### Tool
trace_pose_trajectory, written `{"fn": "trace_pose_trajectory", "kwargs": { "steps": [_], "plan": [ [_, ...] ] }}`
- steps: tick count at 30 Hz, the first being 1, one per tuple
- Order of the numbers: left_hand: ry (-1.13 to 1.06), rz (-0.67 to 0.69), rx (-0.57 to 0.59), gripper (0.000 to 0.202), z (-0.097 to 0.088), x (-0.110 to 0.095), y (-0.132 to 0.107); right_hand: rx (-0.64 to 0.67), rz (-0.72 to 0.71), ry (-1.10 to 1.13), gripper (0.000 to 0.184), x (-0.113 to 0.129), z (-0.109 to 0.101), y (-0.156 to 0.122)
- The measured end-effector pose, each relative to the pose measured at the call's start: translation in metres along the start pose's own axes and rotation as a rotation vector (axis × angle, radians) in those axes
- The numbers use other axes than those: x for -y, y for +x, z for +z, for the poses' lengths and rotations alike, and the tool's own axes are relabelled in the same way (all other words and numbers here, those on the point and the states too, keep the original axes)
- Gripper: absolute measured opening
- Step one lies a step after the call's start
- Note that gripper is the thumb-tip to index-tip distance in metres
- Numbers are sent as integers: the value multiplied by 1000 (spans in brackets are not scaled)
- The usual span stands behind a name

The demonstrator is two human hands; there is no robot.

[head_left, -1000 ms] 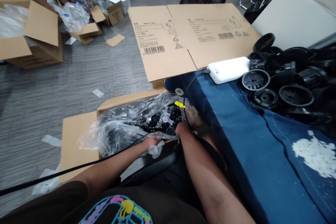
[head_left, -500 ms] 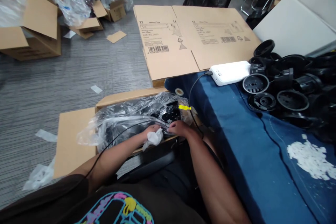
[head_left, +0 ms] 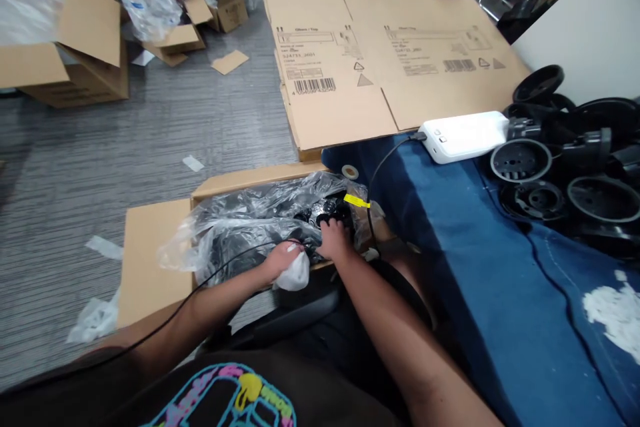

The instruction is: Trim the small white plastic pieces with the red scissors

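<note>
Pinches bunched translucent plastic (head_left: 294, 271) at the near edge of the carton (head_left: 255, 178) with the left-hand grip (head_left: 281, 260), pressing fingers together on it. Reaches over the carton's near edge, toward its right end, with the right-hand grip (head_left: 336, 240), bending fingers down onto black round parts (head_left: 340, 213); cannot tell whether clasped on one, owing to hidden fingertips. Locates the black round parts inside the carton, near its right end, amid a clear plastic bag (head_left: 250, 213) spilling over the carton's left end. Notes a yellow tag (head_left: 357, 201) on a black cable (head_left: 385, 160) at the carton's right end. Records, to the right of the carton, a counter (head_left: 415, 213) covered in blue cloth, bearing a white power bank (head_left: 463, 137) joined to the black cable, plus piled black plastic fittings (head_left: 523, 160) and scattered white bits (head_left: 617, 317). Logs flattened printed cardboard (head_left: 345, 107) beyond the carton. Registers cardboard boxes (head_left: 93, 20) stuffed with plastic on the grey carpet (head_left: 165, 120), well beyond the carton and to its left.
</note>
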State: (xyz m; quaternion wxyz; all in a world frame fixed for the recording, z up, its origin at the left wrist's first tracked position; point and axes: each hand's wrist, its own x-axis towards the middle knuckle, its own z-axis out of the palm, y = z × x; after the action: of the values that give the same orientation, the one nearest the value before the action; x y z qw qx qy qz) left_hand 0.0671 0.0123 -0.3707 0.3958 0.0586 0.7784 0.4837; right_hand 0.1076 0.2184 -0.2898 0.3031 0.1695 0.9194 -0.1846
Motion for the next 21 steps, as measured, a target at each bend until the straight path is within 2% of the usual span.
{"fn": "trace_pose_trajectory", "kwargs": {
  "steps": [3,5,7,9,11,13,17,21],
  "plan": [
    [235,215,-128,31,-9,14,-6,145,-18,-19,36,-5,7,6],
    [373,336,-150,31,-20,26,-10,172,-49,-19,31,-7,10,10],
    [499,441,-80,28,-32,38,-15,132,-83,-16,32,-7,10,13],
    [609,539,41,25,-45,47,-20,69,-119,-9,33,-4,6,12],
    [701,619,142,24,-55,51,-23,13,-148,-4,33,-1,1,8],
    [777,673,192,25,-61,51,-24,-39,-156,0,32,0,-3,1],
    [858,757,283,26,-61,41,-17,-137,-124,9,32,2,-9,-10],
    [840,798,393,26,-47,28,-14,-198,-93,27,31,3,-14,-12]
  ]
}}
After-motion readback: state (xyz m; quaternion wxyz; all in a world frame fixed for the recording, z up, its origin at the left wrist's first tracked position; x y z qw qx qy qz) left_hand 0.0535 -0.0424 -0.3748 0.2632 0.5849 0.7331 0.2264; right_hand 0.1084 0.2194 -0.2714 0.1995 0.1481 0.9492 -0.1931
